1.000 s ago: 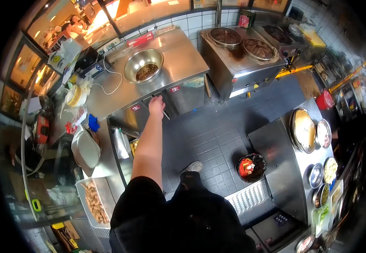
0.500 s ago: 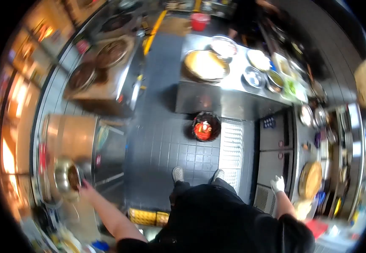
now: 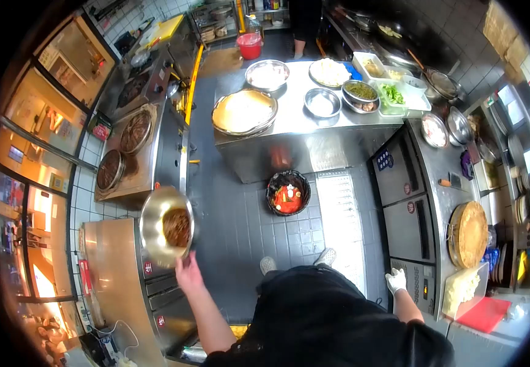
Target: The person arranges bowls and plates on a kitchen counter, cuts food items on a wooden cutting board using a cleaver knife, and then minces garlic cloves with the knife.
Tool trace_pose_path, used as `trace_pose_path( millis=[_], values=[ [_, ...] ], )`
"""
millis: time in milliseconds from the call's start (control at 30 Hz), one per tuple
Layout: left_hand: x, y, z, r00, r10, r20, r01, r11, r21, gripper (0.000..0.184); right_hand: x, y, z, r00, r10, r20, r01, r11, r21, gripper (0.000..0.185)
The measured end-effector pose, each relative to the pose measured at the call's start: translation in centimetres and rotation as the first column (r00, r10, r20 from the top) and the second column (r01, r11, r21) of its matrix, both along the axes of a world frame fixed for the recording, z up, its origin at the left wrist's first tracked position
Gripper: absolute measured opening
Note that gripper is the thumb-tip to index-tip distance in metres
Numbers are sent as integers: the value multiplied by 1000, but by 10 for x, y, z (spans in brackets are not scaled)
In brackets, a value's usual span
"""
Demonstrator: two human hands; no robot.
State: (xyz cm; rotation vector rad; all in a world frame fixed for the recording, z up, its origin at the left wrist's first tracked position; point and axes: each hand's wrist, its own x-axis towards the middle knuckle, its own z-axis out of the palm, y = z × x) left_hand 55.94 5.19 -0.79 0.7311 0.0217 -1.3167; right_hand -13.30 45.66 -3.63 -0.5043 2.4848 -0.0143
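Firmly on edge of bowl (image 3: 154, 220), left hand (image 3: 189, 273) beside open floor (image 3: 225, 235); right hand (image 3: 396, 281), grip unclear.

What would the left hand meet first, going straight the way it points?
The left hand already holds the metal bowl; beyond it, probably the cooker, though depth is unclear.

L hand (image 3: 189, 273) fwd, R hand (image 3: 396, 281) gloved

Metal bowls (image 3: 322, 104) on steel counter (image 3: 292, 113)
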Motion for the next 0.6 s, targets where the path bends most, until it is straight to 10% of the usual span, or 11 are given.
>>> trace_pose_path(
  millis=[367,600],
  values=[
    [-306,-225,131,907,-363,213,380,924,-45,37,-127,103,-35,902,-376,213,432,765,-477,58],
    [-400,-359,113,865,-354,356,345,934,92,23,-98,170,-61,801,-583,137,595,751,-287,56]
  ],
)
